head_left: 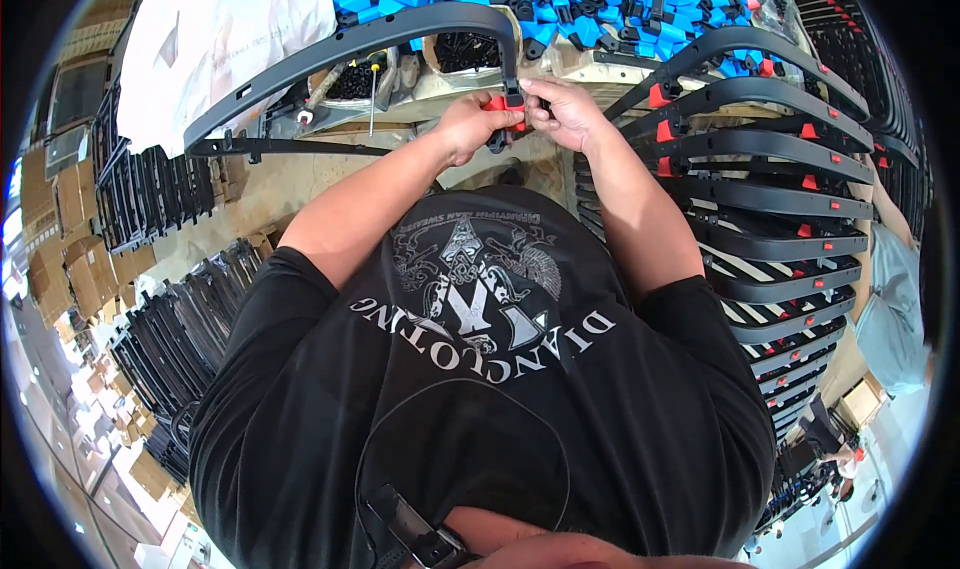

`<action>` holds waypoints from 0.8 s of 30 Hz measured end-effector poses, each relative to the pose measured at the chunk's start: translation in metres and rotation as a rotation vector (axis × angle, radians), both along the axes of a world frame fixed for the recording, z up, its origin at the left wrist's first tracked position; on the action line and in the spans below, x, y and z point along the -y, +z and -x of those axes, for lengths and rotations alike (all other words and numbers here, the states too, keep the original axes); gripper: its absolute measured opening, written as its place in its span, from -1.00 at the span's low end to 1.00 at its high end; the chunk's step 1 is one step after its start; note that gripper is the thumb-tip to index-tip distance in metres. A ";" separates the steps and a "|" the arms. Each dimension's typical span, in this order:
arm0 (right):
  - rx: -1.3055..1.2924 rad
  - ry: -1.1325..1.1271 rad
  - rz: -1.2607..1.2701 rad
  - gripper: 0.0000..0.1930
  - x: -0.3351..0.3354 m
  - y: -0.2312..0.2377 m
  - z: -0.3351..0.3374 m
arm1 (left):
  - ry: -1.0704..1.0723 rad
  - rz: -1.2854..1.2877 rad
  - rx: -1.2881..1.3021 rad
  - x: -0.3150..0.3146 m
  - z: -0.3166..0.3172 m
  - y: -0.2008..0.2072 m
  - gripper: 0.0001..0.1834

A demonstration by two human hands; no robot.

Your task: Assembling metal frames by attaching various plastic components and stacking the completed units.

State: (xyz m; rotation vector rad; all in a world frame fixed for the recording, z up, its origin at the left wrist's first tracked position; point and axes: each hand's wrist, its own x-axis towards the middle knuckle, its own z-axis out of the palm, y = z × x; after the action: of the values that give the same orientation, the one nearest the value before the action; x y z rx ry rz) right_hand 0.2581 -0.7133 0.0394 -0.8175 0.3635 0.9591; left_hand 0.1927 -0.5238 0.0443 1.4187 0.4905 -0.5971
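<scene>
In front of my chest, a black curved frame (345, 47) arches from the far left to the bench edge and ends between my hands. My left hand (466, 129) is closed on a red plastic piece (507, 112) at the lower end of this frame. Just right of that end is my right hand (563, 114), its fingers curled in a pinch close to the black tube. What its fingertips hold, if anything, is hidden. A thin screwdriver-like rod with a yellow top (375, 68) stands left of my left hand.
Blue and black plastic parts (590, 4) heap up on the bench, with an open bag of small black pieces (468, 51) in front. A white plastic bag (215, 49) lies left. Black curved frames with red pieces (765, 149) stack at right, beside another person (893, 309).
</scene>
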 end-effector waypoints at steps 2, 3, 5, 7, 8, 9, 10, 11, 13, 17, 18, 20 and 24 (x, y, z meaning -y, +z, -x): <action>0.048 0.081 0.061 -0.79 0.000 -0.001 -0.001 | -0.040 -0.046 -0.009 -0.001 0.000 0.004 -0.56; 0.007 0.089 0.081 -0.75 0.000 0.000 -0.001 | -0.044 -0.014 -0.037 -0.001 0.000 0.011 -0.57; -0.031 0.099 0.103 -0.72 0.000 0.001 -0.001 | -0.046 0.021 -0.062 -0.003 0.001 0.017 -0.58; -0.020 0.168 0.186 -0.67 0.000 0.001 -0.001 | -0.043 0.008 -0.058 -0.008 0.004 0.015 -0.61; -0.017 0.173 0.187 -0.67 0.000 0.006 0.000 | -0.038 0.009 -0.055 -0.014 0.007 0.010 -0.61; -0.020 0.164 0.223 -0.66 0.000 0.012 0.004 | -0.023 -0.038 -0.067 -0.019 0.010 0.006 -0.61; -0.023 0.154 0.259 -0.63 0.000 0.016 0.006 | -0.008 -0.085 -0.079 -0.023 0.011 0.002 -0.60; -0.032 0.133 0.166 -0.47 0.013 -0.002 0.007 | -0.048 -0.120 -0.055 -0.021 0.011 0.020 -0.67; -0.078 0.084 0.042 -0.39 0.009 0.030 0.017 | -0.147 -0.264 0.169 -0.026 0.018 0.029 -0.71; -0.139 0.039 -0.267 -0.22 0.008 0.044 0.031 | -0.399 -0.533 0.724 -0.021 0.022 0.067 -0.74; -0.141 0.053 -0.350 -0.21 0.006 0.043 0.034 | -0.487 -0.595 0.873 -0.020 0.020 0.076 -0.72; -0.130 0.074 -0.356 -0.20 -0.001 0.045 0.035 | -0.526 -0.648 0.841 -0.014 0.017 0.091 -0.68; -0.036 0.073 -0.281 -0.29 -0.024 0.057 0.043 | -0.677 -0.866 0.853 -0.014 0.016 0.100 -0.70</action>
State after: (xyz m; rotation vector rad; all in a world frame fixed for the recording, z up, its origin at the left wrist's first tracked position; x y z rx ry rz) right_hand 0.2147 -0.6894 0.0964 -0.5611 0.2244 1.0670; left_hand 0.1764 -0.5102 0.1444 2.5099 -0.5215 -0.2238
